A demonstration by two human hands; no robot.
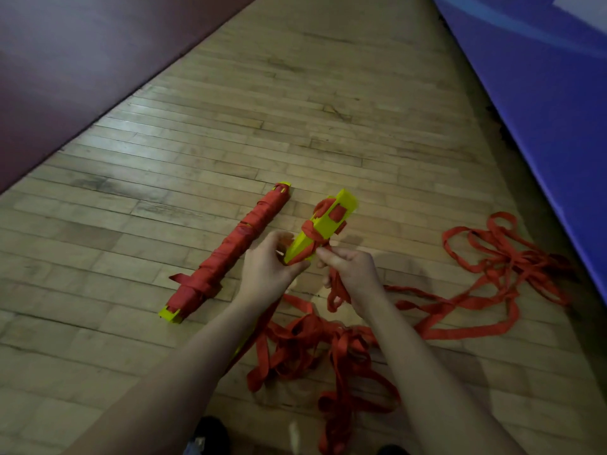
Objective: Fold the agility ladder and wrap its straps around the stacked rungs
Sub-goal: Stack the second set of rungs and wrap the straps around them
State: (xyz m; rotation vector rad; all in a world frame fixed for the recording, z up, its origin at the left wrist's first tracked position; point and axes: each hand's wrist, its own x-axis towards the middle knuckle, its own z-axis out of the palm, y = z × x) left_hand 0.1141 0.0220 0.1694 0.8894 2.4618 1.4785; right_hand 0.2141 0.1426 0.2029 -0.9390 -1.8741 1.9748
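Maroon mat [65, 60] far left of the stacked rungs [323, 224], then a finished ladder bundle [230, 254] lying on the wood floor [295, 110] just left of them — yellow ends poking out of tight red wrap. Left hand [266, 267] is closed around the stack's lower part, tilting it up off the floor. Right hand [353, 274] pinches the red strap [335, 290] right beside the stack — a few turns on already. Loose strap [476, 277] sprawls right, toward the blue mat [542, 77].
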